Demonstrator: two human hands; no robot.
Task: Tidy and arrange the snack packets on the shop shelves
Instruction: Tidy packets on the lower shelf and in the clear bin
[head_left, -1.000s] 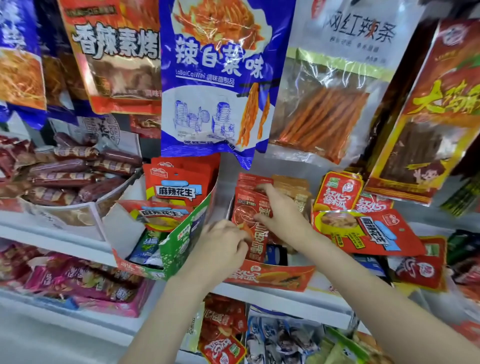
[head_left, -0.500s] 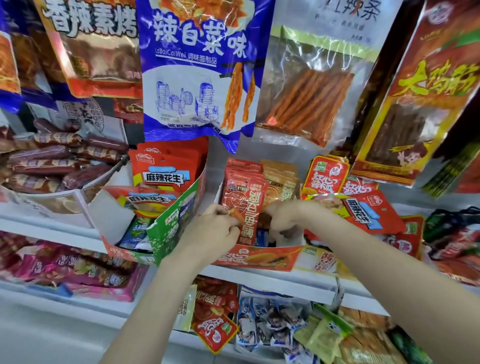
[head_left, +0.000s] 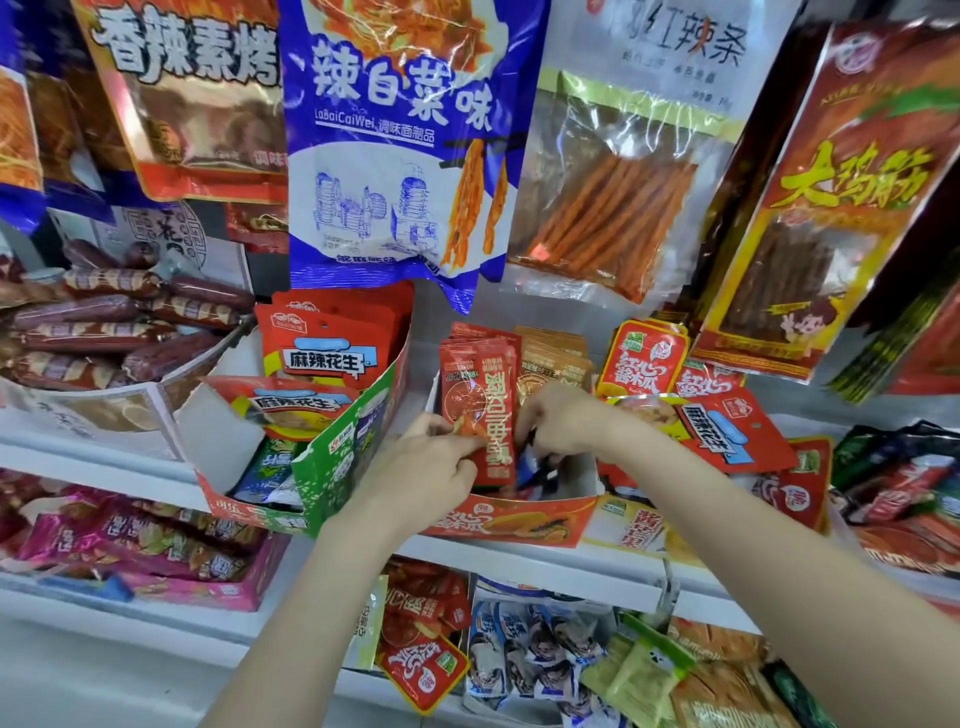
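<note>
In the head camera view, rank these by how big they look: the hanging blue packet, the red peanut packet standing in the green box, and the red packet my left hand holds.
1. hanging blue packet, though it hangs nearer the camera
2. red peanut packet
3. red packet gripped by the left hand; the last two look close in size

On the middle shelf an open carton holds upright packets, with a second row behind them. Both hands reach into it: the left hand at the near left of the packets, the right hand just to their right. Left of the carton stands a tilted box with peanut packets inside. Farther left lies a sausage tub. Large bags hang above.
</note>
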